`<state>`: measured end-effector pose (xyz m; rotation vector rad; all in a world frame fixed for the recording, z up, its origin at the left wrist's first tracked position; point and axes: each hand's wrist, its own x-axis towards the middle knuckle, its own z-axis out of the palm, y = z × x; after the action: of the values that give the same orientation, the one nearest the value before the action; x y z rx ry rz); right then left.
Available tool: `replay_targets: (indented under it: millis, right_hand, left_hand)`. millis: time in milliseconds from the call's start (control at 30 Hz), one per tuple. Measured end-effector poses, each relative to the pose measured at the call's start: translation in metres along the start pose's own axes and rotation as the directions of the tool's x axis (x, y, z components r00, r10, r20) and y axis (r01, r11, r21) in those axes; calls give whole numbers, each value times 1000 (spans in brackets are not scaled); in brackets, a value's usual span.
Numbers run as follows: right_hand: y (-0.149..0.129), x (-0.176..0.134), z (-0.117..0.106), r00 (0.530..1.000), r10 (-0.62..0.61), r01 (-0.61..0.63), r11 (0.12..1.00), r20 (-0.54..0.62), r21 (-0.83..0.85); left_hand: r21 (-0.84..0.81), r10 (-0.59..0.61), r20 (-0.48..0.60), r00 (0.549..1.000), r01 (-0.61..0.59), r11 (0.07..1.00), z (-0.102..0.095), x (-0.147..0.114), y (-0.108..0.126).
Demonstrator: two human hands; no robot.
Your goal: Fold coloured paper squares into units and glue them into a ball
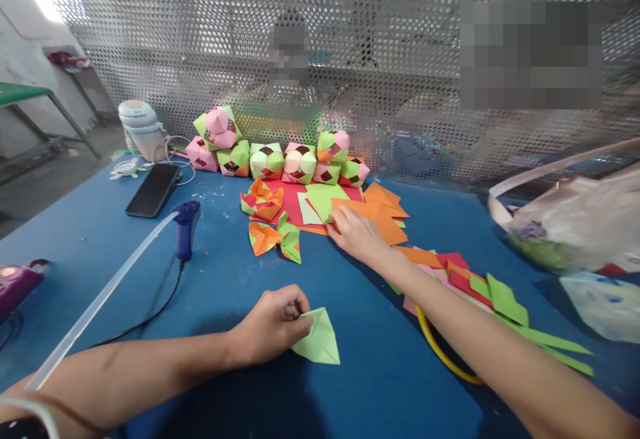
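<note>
Head view: left fingers [301,326] clamped on pale-green paper [321,344]; right fingers [339,220] touching stack [320,198] (grip unclear); plastic bag [603,216], contents blurred.

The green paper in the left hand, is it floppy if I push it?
The green paper probably bends easily, looking thin. It looks creased, which may stiffen it slightly. It's likely very light: the left hand pinches just one edge.

Cannot read any word, brand, number or sign here. Blue printed marks on the pack [603,304], too blurred to make out as letters; dark marks on the trinket [126,168], too small to decipher.
</note>
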<state>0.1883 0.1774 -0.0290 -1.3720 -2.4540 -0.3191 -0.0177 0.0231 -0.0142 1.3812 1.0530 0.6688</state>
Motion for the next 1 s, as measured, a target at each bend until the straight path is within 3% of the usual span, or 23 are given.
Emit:
replay_targets:
  millis: [200,400,600,800,900,1000]
  right_hand:
    - [-1,0,-1,998,7,3,985,-55,172]
    - [-3,1,-23,969,206,-117,869,-136,481]
    - [1,1,-37,889,456,-252,567,-44,784]
    - [0,0,-50,819,574,-242,299,28,923]
    - [-5,-4,-66,782,606,-228,64,144,972]
    - [-10,-10,-80,773,579,-227,-126,258,966]
  left_hand:
    - [-15,-5,12,1000,5,1000,1,-1,-3]
    - [-22,62,-121,991,-65,998,-5,4,7]
    - [-47,70,-294,953,-88,995,-26,24,10]
    - [-84,17,-355,935,-50,995,-38,34,6]
    - [132,130,-392,911,-85,988,-45,34,3]
    - [423,250,-379,891,-74,903,-53,34,0]
